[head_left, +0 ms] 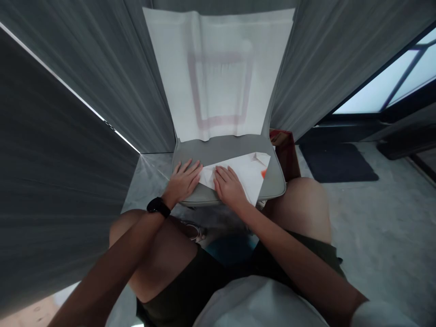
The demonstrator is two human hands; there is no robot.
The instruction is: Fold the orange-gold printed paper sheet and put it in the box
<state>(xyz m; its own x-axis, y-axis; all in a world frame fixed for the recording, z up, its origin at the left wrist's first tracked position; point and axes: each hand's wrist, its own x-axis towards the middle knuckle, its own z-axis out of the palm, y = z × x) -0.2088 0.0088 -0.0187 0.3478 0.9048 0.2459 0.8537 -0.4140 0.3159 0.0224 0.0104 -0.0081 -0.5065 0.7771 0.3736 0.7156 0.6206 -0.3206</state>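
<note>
A folded sheet of white paper [250, 175] lies on the grey chair seat [228, 144], with a small orange mark near its right edge. Its far right corner is turned over, and the sheet narrows toward the left. My left hand [185, 180], a black watch [158, 207] on its wrist, rests flat with fingers spread, fingertips at the narrow left end of the paper. My right hand [230, 185] lies on the paper's left part, fingers stretched out and close together. Neither hand is lifted off the seat. What lies under the right palm is hidden.
A large creased white sheet [221, 36] with a faint pinkish frame shape covers the chair's back. Grey curtains [143, 81] hang on both sides. A red box [286, 152] stands behind the chair's right side. A dark mat [337, 162] lies on the grey floor at the right.
</note>
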